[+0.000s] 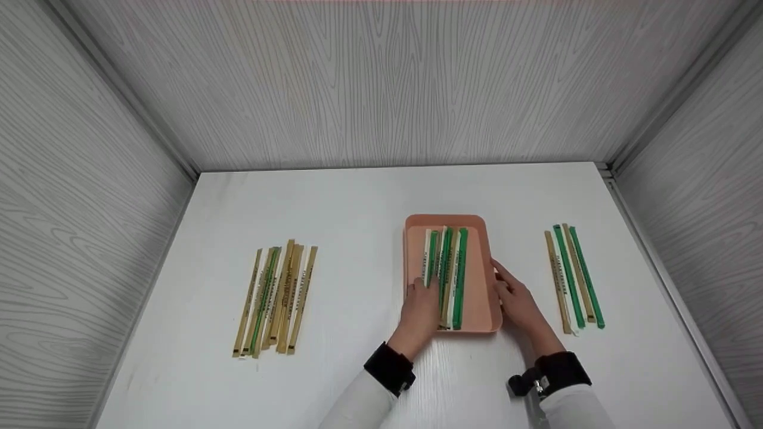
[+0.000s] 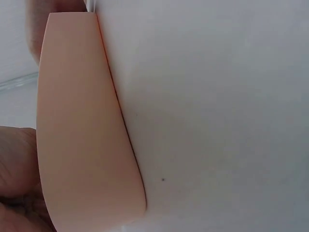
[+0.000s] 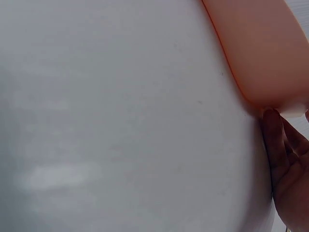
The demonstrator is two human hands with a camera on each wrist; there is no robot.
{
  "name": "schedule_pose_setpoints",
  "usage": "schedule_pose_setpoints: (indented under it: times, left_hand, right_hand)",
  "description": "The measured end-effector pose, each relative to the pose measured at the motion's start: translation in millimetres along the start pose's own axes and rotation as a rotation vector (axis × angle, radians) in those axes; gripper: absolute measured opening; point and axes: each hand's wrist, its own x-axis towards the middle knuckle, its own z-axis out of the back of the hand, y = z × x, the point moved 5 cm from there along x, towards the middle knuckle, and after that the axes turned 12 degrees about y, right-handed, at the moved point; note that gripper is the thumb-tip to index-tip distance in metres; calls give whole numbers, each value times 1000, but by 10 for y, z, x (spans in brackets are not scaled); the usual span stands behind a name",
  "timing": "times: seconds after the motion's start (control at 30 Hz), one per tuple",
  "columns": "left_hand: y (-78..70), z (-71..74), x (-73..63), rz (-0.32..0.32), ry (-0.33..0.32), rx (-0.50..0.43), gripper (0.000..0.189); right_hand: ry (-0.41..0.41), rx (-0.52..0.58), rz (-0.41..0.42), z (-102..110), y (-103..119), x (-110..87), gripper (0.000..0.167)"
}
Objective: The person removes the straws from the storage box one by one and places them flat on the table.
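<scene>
A pink tray (image 1: 477,298) stands upright on the table, holding several long wrapped straws (image 1: 459,280) in green, white and tan, laid lengthwise. My left hand (image 1: 420,313) reaches over its near left corner and grips the lower part of the leftmost straws, covering their near ends. In the left wrist view the thumb (image 2: 18,157) shows behind the tray wall (image 2: 87,121), with other fingers curled below it. My right hand (image 1: 520,301) holds the tray by its right side. The right wrist view has a fingertip (image 3: 273,118) at the tray's lower corner.
On the left of the table lies a loose group of mostly tan wrapped straws (image 1: 289,298), with a green one among them. Several more straws (image 1: 575,280), green, tan and white, lie to the right of the tray. Grey wood-grain panels (image 1: 381,83) enclose the table (image 1: 357,202).
</scene>
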Motion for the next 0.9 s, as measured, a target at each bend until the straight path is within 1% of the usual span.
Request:
schedule_pose_setpoints:
  times: [0.03, 0.1, 0.27, 0.43, 0.53, 0.63, 0.7, 0.77, 0.9]
  left_hand:
    - [0, 0, -2, -8, -11, 11, 61]
    - [-2, 2, -10, -24, -34, 29, 57]
    - [-4, 7, -33, -43, -66, 65, 45]
    - [3, -1, -22, -29, -46, 58, 30]
    - [6, 2, -10, -19, -34, 41, 28]
    - [12, 4, -5, -18, -35, 28, 29]
    - [17, 8, -8, -22, -37, 21, 29]
    - [16, 20, -14, -29, -46, 9, 28]
    - [10, 53, -27, -47, -58, -12, 26]
  right_hand:
    - [0, 3, 0, 2, 0, 1, 50]
    - [3, 3, -1, 6, -5, 3, 50]
    - [9, 21, -8, 4, -16, 9, 50]
    - [24, 37, -17, -2, 19, -8, 50]
    - [37, 52, -19, -6, 131, -58, 50]
    - [41, 48, -12, -6, 307, -141, 50]
    - [45, 45, -3, -5, 379, -176, 50]
    - [43, 49, 5, -4, 341, -161, 50]
    - [28, 55, 11, -5, 86, -41, 49]
